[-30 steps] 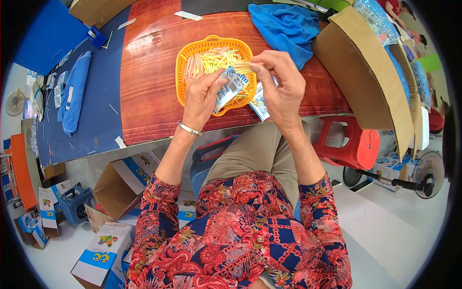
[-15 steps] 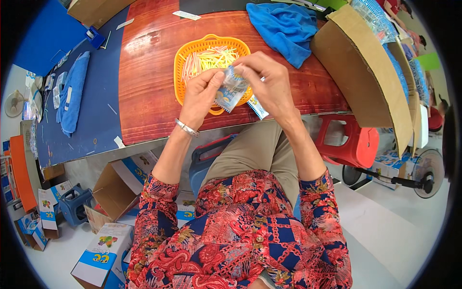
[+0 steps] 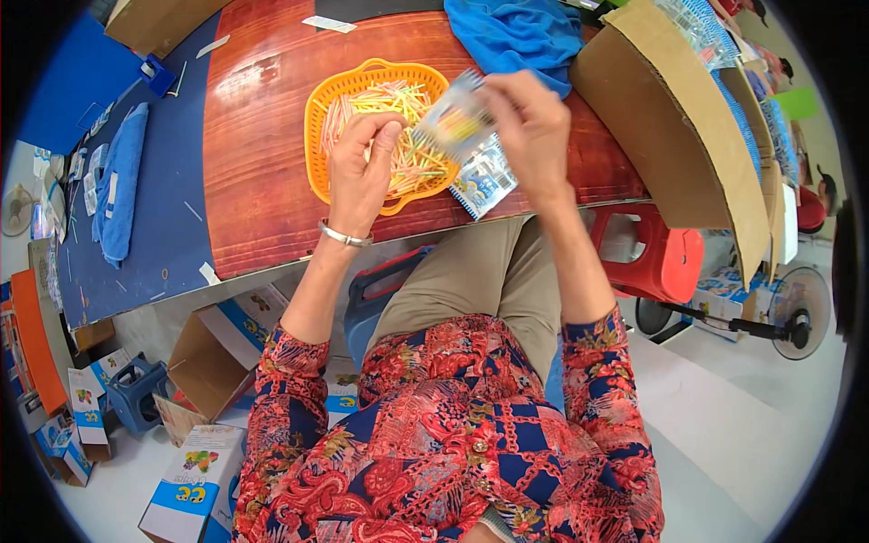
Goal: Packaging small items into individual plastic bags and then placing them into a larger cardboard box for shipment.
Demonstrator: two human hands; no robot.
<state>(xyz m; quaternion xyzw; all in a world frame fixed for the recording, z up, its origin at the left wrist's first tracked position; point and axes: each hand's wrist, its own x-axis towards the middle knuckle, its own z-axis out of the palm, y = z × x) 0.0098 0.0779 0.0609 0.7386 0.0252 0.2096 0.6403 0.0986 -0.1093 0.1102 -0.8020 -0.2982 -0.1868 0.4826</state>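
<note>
My right hand [image 3: 532, 131] grips a small clear-and-blue plastic packet [image 3: 460, 119] by its right end. Yellow and pinkish sticks show through the packet, which is smeared by motion. My left hand [image 3: 362, 172] hovers over the near part of an orange plastic basket [image 3: 314, 163], thumb and forefinger pinched together; whether anything small is between them is hidden. Thin pink and yellow candy-like sticks [image 3: 385, 98] fill the basket. Another blue-and-white packet [image 3: 487, 176] lies on the table between the basket and my right wrist.
A blue cloth [image 3: 516, 36] lies behind the basket, beside a tall open cardboard box [image 3: 665, 118] at the right. Another folded blue cloth [image 3: 122, 185] is on the dark left part of the table. Below the edge stand a red plastic stool [image 3: 656, 258] and several cartons.
My left hand has come off the packet. My right hand has swung the packet up and away from it, uncovering the other packet on the table. The whole view has shifted slightly.
</note>
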